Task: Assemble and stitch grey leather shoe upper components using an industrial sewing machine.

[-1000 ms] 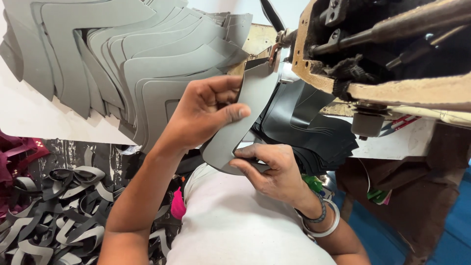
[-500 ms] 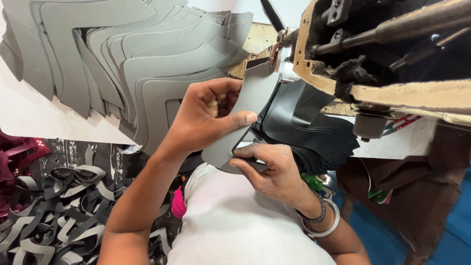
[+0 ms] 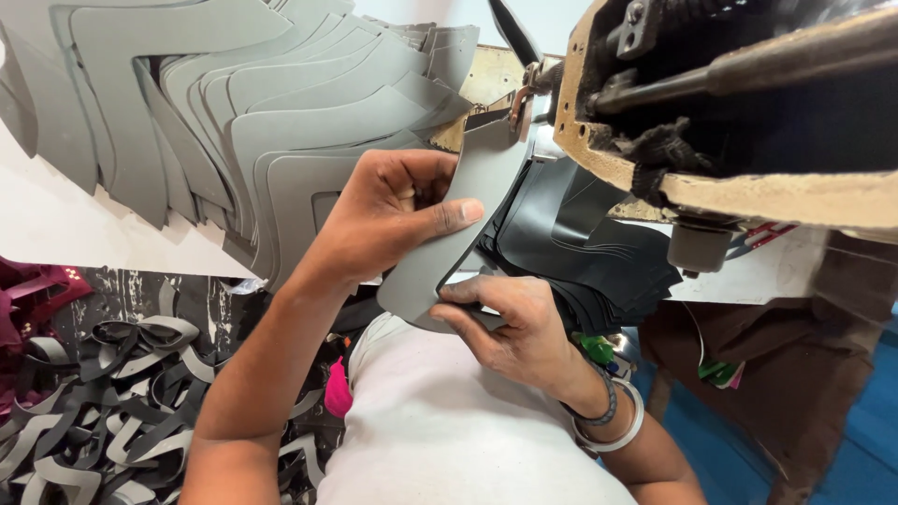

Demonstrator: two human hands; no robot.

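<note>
— head view: what's in the hands?

— a long grey cut piece [image 3: 447, 245], curved, held up between both hands. its top end reaches the metal foot of the sewing machine [image 3: 739, 112], its bottom end sits over the person's white shirt [image 3: 449, 430].

— the left hand?

— left hand [image 3: 388, 217] is curled around the piece's left edge, thumb laid flat across the front and pinching it against the fingers behind.

— and the right?

— right hand [image 3: 510, 327] grips the lower end, thumb on top, fingers tucked beneath, so it's pinching too. bangles [image 3: 613, 423] on that wrist.

— what's around?

— a fanned stack of grey pieces [image 3: 243, 122] lies on the white table [image 3: 56, 224] just left of the left hand. a pile of black pieces [image 3: 599, 252] sits behind the held piece, under the machine. grey and black offcuts [image 3: 94, 393] are heaped on the floor at lower left.
</note>
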